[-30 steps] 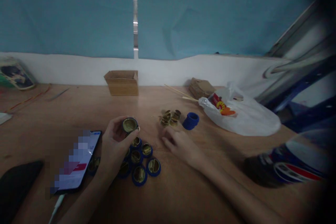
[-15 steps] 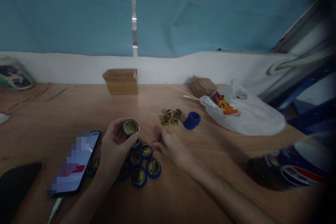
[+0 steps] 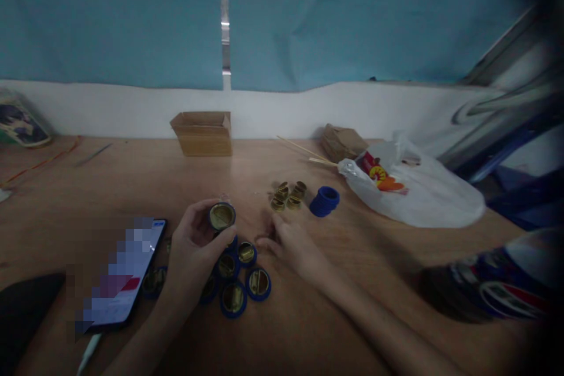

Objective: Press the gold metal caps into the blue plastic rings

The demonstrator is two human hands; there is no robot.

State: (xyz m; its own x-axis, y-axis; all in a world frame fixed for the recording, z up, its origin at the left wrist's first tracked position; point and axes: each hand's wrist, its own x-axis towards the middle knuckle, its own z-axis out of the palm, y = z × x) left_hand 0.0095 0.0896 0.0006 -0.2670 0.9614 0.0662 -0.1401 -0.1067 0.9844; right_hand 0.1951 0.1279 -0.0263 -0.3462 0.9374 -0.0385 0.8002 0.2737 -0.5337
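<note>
My left hand (image 3: 194,252) grips a small round cap (image 3: 221,215), blue-rimmed with a gold inside, held up above the wooden table (image 3: 308,329). Under and beside that hand lie several more blue-rimmed gold caps (image 3: 242,291). My right hand (image 3: 293,244) rests on the table just right of them, fingers pointing left and partly curled; anything in them is hidden. Beyond it sit a small heap of gold rings (image 3: 288,195) and a stack of blue rings (image 3: 325,201).
A phone (image 3: 121,273) with a lit screen lies at the left, a cable at its lower end. An open cardboard box (image 3: 203,133) stands at the back. A white plastic bag (image 3: 414,188), brown paper and thin sticks (image 3: 304,151) lie at the right.
My right hand has drawn back from the gold rings towards the blue caps. My left hand has kept hold of its cap, lifting it slightly.
</note>
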